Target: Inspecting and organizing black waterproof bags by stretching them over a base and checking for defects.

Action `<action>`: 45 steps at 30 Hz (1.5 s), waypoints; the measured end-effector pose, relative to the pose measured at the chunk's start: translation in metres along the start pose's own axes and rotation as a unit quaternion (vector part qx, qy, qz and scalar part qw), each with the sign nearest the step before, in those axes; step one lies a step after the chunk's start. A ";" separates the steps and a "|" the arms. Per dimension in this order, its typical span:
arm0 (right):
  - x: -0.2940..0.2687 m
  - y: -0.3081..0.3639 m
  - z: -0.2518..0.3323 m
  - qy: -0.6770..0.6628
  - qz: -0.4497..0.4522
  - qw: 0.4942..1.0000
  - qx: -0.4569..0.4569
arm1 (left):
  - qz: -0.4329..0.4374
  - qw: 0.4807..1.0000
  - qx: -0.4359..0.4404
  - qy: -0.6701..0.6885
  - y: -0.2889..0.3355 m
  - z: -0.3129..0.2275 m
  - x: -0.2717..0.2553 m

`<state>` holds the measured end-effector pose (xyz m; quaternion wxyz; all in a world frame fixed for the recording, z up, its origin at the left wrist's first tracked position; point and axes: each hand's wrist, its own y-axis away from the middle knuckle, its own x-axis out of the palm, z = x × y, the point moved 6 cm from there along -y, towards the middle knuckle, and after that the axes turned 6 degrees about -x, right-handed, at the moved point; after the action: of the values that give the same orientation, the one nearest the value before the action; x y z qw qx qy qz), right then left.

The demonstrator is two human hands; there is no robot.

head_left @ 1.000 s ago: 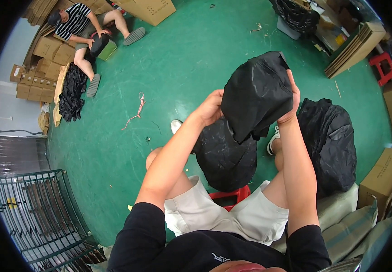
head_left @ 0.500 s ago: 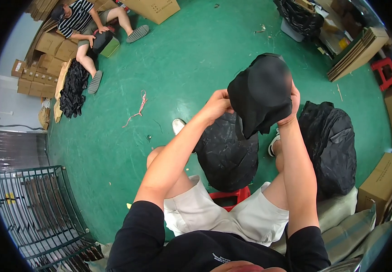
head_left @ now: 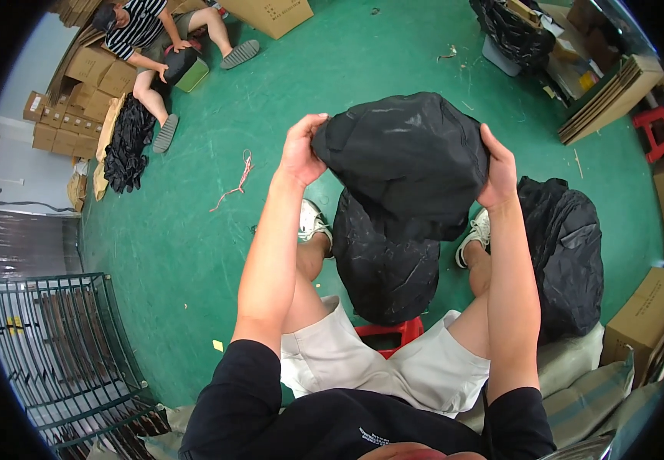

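Held up in front of me is a rounded, bag-shaped piece of black fabric (head_left: 405, 161), spread wide between both hands. My left hand (head_left: 305, 149) grips its left edge, with the fingers partly behind the cloth. At the opposite edge, my right hand (head_left: 498, 169) has its thumb in front and the other fingers hidden behind. Just below, between my knees, a black fabric bundle (head_left: 385, 287) rests on a red plastic stool (head_left: 401, 337). The held piece overlaps the top of that bundle.
To my right lies a larger black fabric heap (head_left: 566, 261) beside woven sacks (head_left: 585, 395) and a carton (head_left: 645, 310). A metal rack (head_left: 63, 345) stands at left. A co-worker (head_left: 144, 38) sits far left near stacked boxes and black fabric (head_left: 128, 146). Pink string (head_left: 241, 184) lies on the green floor.
My hands have moved apart, the left one outward to the left. The black fabric has gone from a narrow, bunched shape to a wide, spread one.
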<state>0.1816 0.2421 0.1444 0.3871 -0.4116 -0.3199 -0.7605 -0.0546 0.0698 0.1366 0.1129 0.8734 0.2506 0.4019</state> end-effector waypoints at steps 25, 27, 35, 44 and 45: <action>0.007 -0.006 -0.002 -0.131 0.106 0.986 0.004 | 0.147 0.983 0.058 -0.094 0.010 0.005 0.039; 0.001 -0.003 0.000 -0.137 0.124 0.983 -0.003 | 0.205 0.975 0.079 0.011 0.025 -0.005 0.047; -0.010 -0.003 -0.012 -0.095 0.122 0.988 -0.013 | -0.132 0.939 -0.093 -0.304 -0.003 0.041 -0.004; 0.002 0.008 0.001 -0.102 0.172 0.979 -0.041 | 0.151 0.966 0.151 0.144 0.009 -0.003 0.029; 0.000 0.008 0.001 -0.134 0.161 0.977 -0.030 | 0.195 0.935 0.130 0.268 0.011 -0.006 0.029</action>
<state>0.1886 0.2387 0.1462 0.4460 -0.5670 -0.2755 -0.6354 -0.0394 0.0758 0.1635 -0.1537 0.7724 0.1466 0.5987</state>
